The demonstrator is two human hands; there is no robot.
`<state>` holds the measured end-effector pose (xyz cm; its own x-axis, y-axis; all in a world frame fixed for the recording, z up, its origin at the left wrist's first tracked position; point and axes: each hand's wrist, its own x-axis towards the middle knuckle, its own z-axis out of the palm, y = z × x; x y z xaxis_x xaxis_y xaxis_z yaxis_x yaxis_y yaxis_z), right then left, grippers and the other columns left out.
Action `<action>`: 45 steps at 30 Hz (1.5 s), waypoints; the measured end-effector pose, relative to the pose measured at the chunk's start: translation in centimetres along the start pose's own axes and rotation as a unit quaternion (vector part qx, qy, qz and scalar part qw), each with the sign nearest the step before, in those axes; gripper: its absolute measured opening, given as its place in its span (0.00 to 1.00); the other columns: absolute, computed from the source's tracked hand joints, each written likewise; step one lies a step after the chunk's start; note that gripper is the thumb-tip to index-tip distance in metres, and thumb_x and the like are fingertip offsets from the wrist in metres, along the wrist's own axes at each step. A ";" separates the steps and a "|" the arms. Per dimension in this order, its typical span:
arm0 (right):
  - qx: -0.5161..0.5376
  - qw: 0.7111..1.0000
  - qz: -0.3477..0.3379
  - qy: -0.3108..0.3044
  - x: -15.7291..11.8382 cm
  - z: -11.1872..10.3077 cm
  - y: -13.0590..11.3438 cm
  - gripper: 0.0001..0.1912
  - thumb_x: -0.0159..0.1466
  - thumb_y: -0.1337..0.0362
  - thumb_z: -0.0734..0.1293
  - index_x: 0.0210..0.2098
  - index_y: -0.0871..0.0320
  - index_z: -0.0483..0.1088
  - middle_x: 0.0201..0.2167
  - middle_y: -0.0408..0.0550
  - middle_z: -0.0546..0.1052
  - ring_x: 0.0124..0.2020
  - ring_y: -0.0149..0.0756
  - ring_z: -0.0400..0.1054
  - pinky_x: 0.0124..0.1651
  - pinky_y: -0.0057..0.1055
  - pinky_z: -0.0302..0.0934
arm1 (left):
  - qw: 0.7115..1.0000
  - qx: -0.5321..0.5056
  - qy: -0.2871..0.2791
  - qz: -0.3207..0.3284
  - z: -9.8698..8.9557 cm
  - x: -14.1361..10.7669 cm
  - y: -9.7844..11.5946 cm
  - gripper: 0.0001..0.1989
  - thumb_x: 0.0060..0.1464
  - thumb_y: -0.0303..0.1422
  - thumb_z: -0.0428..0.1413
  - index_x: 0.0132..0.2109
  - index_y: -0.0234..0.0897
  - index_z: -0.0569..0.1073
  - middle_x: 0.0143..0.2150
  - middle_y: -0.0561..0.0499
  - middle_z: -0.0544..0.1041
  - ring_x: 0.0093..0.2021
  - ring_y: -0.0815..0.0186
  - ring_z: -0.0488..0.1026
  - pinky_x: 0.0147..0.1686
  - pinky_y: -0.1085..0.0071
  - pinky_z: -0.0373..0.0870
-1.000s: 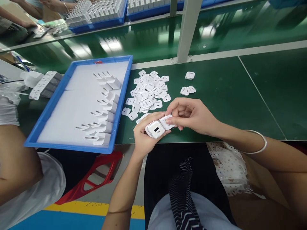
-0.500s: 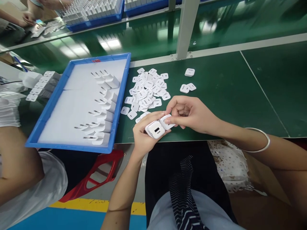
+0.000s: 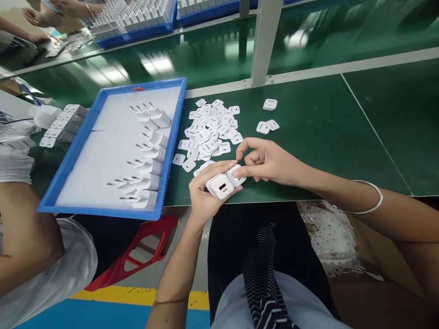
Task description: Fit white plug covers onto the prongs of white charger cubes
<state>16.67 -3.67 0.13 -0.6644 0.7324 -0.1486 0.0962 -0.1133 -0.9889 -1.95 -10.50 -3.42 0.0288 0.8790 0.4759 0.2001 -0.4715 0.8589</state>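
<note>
Evidently, from the head view, the step in hand is fitting or pressing a white faceplate onto a plug charger. The left hand (image 3: 205, 201) is clamped around two white chargers side by side, faces up: the nearer charger (image 3: 217, 186) shows a dark USB slot with a smaller port beside it. The right hand (image 3: 270, 163) has its thumb laid on the face of the farther charger (image 3: 239, 179), its index finger arched just beyond; whether it pinches anything is hidden.

Just beyond the grip lies a loose pile of faceplates (image 3: 210, 134) on the green worktable (image 3: 322, 141); a small stack of faceplates (image 3: 270, 104) sits farther out to the right. Left of the grip, a blue tray (image 3: 180, 107) bears chargers with their pins exposed (image 3: 149, 181).

The next move seems to call for even thumb pressure, with the plate square to its edges and the left hand backing both bodies; an off-centre push could tilt it.
</note>
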 end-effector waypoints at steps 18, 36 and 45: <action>-0.049 0.993 -0.095 0.039 1.0 -0.4 1.1 0.16 0.65 0.53 0.71 0.42 0.58 0.67 0.23 0.39 0.69 0.23 0.28 0.63 0.27 0.27 0.56 | 0.986 -0.094 0.098 -0.101 -0.1 -0.5 -1.2 0.25 0.39 0.29 0.73 0.48 0.42 0.82 0.48 0.48 0.82 0.50 0.58 0.79 0.53 0.65 0.76; -0.445 0.873 -0.061 0.188 3.9 -2.4 2.7 0.05 0.62 0.65 0.71 0.35 0.59 0.72 0.41 0.50 0.75 0.40 0.41 0.66 0.39 0.35 0.55 | 0.955 -0.171 0.182 -0.161 0.2 -0.6 -1.4 0.26 0.40 0.28 0.73 0.49 0.42 0.81 0.49 0.48 0.82 0.50 0.61 0.79 0.49 0.70 0.77; -0.445 0.889 0.044 0.094 5.5 -3.2 1.2 0.12 0.61 0.65 0.71 0.42 0.59 0.67 0.39 0.48 0.72 0.38 0.39 0.64 0.36 0.32 0.52 | 0.957 -0.168 0.172 -0.160 0.3 -0.3 -1.4 0.25 0.39 0.28 0.73 0.48 0.41 0.81 0.47 0.48 0.82 0.48 0.61 0.80 0.47 0.70 0.78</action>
<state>15.46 2.35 -1.91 -0.4981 0.8554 -0.1420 0.7461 0.3393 -0.5728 -1.97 -10.05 -4.78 -0.3169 0.9343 0.1633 -0.1834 -0.2293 0.9559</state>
